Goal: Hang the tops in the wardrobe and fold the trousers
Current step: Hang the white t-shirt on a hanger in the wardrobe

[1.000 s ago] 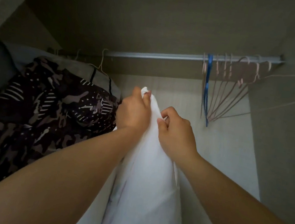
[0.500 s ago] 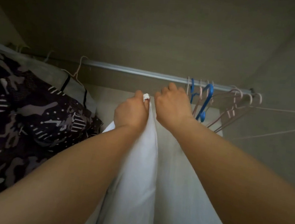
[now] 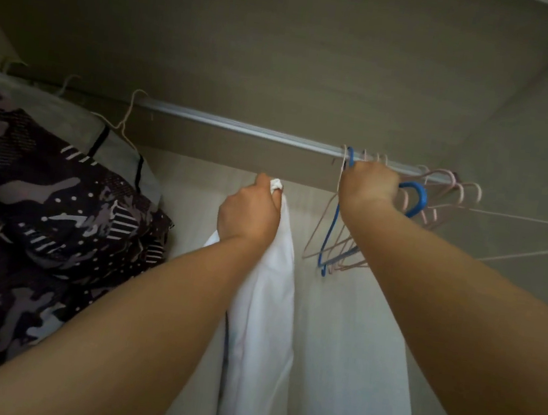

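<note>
White plain fabric top (image 3: 263, 309): my left hand (image 3: 249, 214) has its fingers clenched round the bunched upper end, the rest hanging straight down below the silver metal rail (image 3: 241, 126). Right hand (image 3: 368, 184) fingers are curled round the neck of the blue plastic hanger (image 3: 329, 234), among the pink wire hangers (image 3: 459, 192). I'd lift only the blue hook straight off so the neighbours don't snag. Keep the top clear of the dark camouflage-print garment (image 3: 42, 196).

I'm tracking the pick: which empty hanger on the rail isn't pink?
The blue hanger, hanging under the right hand; the other empty hangers beside it on the rail are pale pink.
</note>
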{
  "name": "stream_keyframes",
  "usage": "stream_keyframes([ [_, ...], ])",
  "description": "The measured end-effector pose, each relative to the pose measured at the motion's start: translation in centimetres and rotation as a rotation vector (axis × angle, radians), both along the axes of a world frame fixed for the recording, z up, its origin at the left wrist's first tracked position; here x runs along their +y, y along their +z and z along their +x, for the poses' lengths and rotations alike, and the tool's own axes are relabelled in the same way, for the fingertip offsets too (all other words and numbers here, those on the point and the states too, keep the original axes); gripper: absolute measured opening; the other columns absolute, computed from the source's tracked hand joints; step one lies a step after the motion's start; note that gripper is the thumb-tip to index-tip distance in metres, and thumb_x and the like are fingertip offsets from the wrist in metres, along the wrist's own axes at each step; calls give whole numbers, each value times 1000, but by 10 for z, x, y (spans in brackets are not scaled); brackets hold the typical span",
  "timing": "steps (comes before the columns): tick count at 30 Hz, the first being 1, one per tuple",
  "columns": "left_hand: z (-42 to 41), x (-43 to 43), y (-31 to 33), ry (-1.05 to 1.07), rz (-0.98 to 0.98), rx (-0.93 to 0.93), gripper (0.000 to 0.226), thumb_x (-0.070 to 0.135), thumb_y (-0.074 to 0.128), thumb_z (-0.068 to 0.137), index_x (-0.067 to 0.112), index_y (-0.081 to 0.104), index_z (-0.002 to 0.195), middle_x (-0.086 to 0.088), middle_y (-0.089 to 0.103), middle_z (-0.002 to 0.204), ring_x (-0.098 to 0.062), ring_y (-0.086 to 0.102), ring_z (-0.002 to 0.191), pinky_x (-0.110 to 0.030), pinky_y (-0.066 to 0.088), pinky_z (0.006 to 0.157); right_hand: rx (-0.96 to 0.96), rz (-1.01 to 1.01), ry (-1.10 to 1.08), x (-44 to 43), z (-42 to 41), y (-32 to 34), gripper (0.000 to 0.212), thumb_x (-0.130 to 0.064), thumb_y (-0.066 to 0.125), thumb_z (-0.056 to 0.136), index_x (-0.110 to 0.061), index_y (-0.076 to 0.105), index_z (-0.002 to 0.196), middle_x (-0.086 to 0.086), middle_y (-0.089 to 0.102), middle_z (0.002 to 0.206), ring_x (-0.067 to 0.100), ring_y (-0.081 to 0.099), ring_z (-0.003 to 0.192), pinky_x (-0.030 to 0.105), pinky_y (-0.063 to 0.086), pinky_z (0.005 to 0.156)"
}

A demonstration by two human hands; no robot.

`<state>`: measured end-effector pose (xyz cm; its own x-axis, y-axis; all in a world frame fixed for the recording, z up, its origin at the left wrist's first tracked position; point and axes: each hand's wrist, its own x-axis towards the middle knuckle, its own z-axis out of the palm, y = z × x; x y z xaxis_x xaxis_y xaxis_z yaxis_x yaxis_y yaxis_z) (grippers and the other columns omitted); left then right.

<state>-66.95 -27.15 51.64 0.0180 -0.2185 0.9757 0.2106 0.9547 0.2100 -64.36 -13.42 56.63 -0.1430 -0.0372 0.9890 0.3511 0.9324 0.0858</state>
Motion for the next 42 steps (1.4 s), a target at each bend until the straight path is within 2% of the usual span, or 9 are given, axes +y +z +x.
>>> stream_keyframes([
  [4,-2,4,2,-5,-5,-9,37,35,28,103,9,48,119,-18,63,108,-38,58,98,-34,32,69,10,-68,168,9,6,1,32,4,35,95,0,55,120,14,57,121,30,57,111,32,40,71],
  [11,2,7,5,5,-11,-12,36,35,28,103,8,48,118,-17,63,109,-37,58,98,-33,32,69,46,-41,276,15,9,1,31,5,37,93,0,59,114,15,60,115,33,58,107,34,39,68],
  [16,4,-8,8,52,-13,13,33,35,30,102,10,48,115,-18,64,106,-39,59,98,-34,32,68,91,64,299,12,13,-2,33,8,37,91,3,59,116,19,60,115,37,56,110,39,47,81],
  [21,16,-28,-1,127,7,-1,37,37,29,102,11,48,120,-18,64,106,-38,59,97,-34,34,69,53,153,304,9,8,-17,31,11,39,88,4,60,110,19,64,106,36,63,96,35,41,65],
  [27,27,-40,-21,174,-24,-69,40,37,29,102,7,51,117,-19,65,105,-37,59,96,-34,36,68,19,241,335,-3,3,-46,29,10,41,88,2,60,107,18,63,106,35,63,95,35,39,64],
  [33,42,-46,-47,198,-34,-109,40,39,30,102,7,51,115,-19,64,102,-38,60,93,-35,36,67,98,364,476,-3,15,-47,34,8,37,88,-1,52,117,17,55,110,38,60,94,37,36,64],
  [37,58,-58,-57,224,-6,-121,40,40,30,101,8,51,112,-19,64,100,-38,60,90,-37,41,68,156,363,543,-14,36,-40,37,4,34,92,-4,48,125,16,53,115,39,57,96,36,31,63],
  [42,82,-70,-57,247,26,-99,41,41,30,101,8,51,115,-17,64,98,-37,61,88,-39,49,72,150,374,567,-36,54,-37,36,2,33,93,-4,48,126,16,52,119,36,58,99,36,31,65],
])
